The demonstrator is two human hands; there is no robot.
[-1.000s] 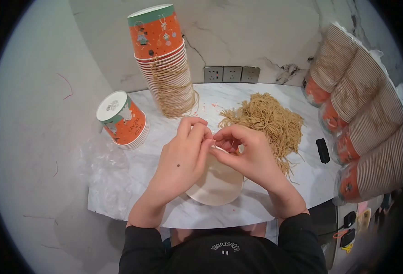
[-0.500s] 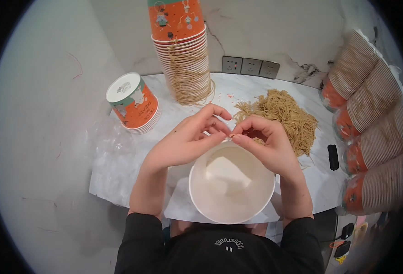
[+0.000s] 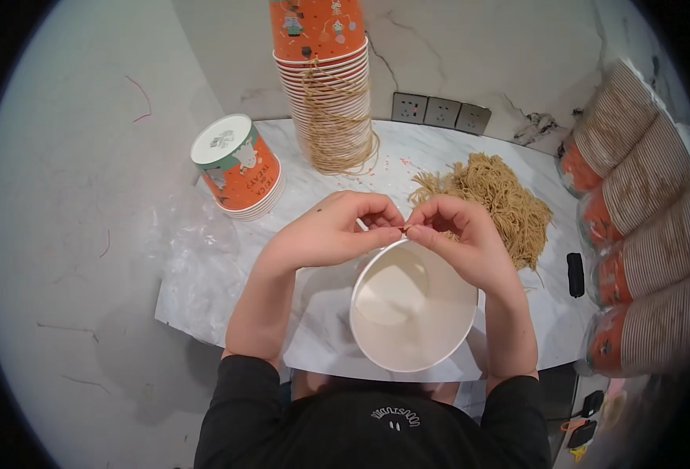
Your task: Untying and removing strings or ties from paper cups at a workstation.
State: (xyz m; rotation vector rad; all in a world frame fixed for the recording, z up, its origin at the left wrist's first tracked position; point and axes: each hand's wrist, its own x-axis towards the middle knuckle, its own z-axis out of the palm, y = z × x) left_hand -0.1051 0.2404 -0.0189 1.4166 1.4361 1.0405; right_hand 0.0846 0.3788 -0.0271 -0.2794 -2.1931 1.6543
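Observation:
A white-lined paper bucket [image 3: 439, 316] stands tilted in front of me at the table's near edge, its open mouth toward me. Above its far rim my left hand [image 3: 325, 238] and my right hand [image 3: 466, 246] meet, thumbs and forefingers pinched together. Between the fingertips a tiny reddish bit shows, too small to name. The other fingers of both hands are curled. Just beyond my right hand lies a heap of tan cords [image 3: 509, 207], partly covered by that hand.
A tall stack of nested buckets [image 3: 333, 117] draped with tan cords stands at the back. Left of it sits a short upside-down stack of orange buckets [image 3: 247, 176], near crumpled clear plastic [image 3: 196, 250]. Wrapped bucket stacks [image 3: 642, 258] line the right, beside a small black object [image 3: 575, 275].
The bucket has tipped and turned, its mouth looking narrower. Both hands stay pinched together at the rim; my left fingers have curled in more. The whole view has shifted slightly.

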